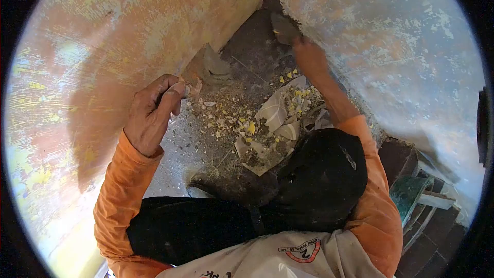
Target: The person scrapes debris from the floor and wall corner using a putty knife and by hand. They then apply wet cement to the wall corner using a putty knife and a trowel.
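My left hand (157, 108) is raised near the left wall, its thumb and fingers pinching the edge of a thin, torn brown-grey sheet (213, 67). Reaching far into the corner, my right hand (310, 57) is closed and slightly blurred, close beside the right wall. A flat grey-brown piece (284, 28) extends from its fingers against the wall's foot; motion blur hides its exact kind. Below the hands, torn patterned sheets (274, 110) lie on the floor with yellow and white paint flakes (250, 127) scattered about them.
The left wall (139, 20) has peeling orange and yellow paint; the right wall (381, 36) is patchy pale blue. My dark-trousered knee (324, 175) is bent over the floor debris. A green object with a pale wooden bar (437, 200) stands at lower right on dark tiles.
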Demonstrator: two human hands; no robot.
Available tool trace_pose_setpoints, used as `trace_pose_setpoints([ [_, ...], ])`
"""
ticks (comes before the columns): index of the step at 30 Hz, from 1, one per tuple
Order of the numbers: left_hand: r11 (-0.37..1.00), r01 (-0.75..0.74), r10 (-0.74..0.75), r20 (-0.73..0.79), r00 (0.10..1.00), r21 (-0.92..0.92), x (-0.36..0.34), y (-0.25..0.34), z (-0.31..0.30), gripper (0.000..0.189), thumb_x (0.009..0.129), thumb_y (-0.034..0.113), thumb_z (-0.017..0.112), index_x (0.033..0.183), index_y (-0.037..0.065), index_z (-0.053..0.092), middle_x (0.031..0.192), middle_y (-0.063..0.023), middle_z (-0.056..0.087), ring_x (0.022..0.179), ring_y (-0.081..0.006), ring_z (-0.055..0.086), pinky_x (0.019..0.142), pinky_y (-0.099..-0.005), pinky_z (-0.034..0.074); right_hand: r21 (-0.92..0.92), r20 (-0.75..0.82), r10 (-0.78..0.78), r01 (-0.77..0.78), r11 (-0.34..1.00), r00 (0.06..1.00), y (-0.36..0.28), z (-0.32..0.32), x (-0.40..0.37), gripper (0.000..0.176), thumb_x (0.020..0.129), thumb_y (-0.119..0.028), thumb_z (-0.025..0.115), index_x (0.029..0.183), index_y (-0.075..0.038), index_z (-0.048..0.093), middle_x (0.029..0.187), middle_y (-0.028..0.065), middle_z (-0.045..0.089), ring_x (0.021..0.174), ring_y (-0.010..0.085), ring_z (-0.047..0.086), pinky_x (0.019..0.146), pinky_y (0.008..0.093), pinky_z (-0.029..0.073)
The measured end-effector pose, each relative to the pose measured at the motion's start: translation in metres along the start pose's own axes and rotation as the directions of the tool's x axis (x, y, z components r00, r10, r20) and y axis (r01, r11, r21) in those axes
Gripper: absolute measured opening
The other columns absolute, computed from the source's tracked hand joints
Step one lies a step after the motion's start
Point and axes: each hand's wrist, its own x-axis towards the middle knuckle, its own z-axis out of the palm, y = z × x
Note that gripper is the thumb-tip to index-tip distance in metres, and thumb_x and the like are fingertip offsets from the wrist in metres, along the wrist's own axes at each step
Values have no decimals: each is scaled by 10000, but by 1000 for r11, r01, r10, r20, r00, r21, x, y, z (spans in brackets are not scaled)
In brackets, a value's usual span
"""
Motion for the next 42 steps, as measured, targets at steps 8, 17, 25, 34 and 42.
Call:
trace_pose_setpoints([
  [8, 997, 71, -72, -62, 995, -26, -6, -1, -2, 275, 1012, 269, 540, 929, 24, 634, 717, -11, 516, 655, -107, 454, 605, -260, 356, 69, 112, -64, 57, 996, 992, 1, 25, 20, 210, 938, -105, 505, 1068, -15, 643, 1050, 225, 645, 898, 423, 692, 762, 517, 574],
  [17, 1000, -5, 5, -9, 1000, -24, -2, -1, -1, 264, 1012, 256, 537, 941, 24, 638, 724, -17, 531, 675, -107, 483, 612, -261, 377, 108, 373, 142, -194, 975, 917, 60, -37, -72, 312, 939, -252, 621, 1172, -44, 615, 1077, 234, 680, 990, 409, 672, 838, 510, 548],
  [25, 999, 31, -30, -18, 999, 21, 1, -5, 2, 254, 1002, 252, 544, 956, 25, 649, 714, -11, 533, 653, -103, 474, 602, -259, 374, 327, -70, 117, -88, 941, 991, 48, -36, -47, 372, 1032, -346, 496, 1251, -58, 582, 1127, 211, 668, 977, 415, 676, 772, 534, 566],
  [34, 997, 65, -65, 22, 998, 35, 8, -27, 13, 246, 1016, 204, 520, 1046, -10, 638, 719, -35, 540, 695, -126, 521, 664, -288, 437, 364, 93, 232, -250, 897, 968, 25, -10, -51, 426, 1025, -384, 500, 1253, -40, 604, 1158, 254, 665, 990, 444, 670, 828, 527, 560],
  [42, 990, -78, 68, 86, 994, 118, 59, -53, 58, 237, 1014, 188, 514, 1109, -2, 619, 747, -118, 580, 708, -211, 573, 685, -353, 474, 547, -73, 243, -165, 821, 967, -2, -54, -135, 403, 999, -342, 562, 1251, -32, 620, 1209, 244, 659, 995, 451, 672, 852, 506, 542],
])
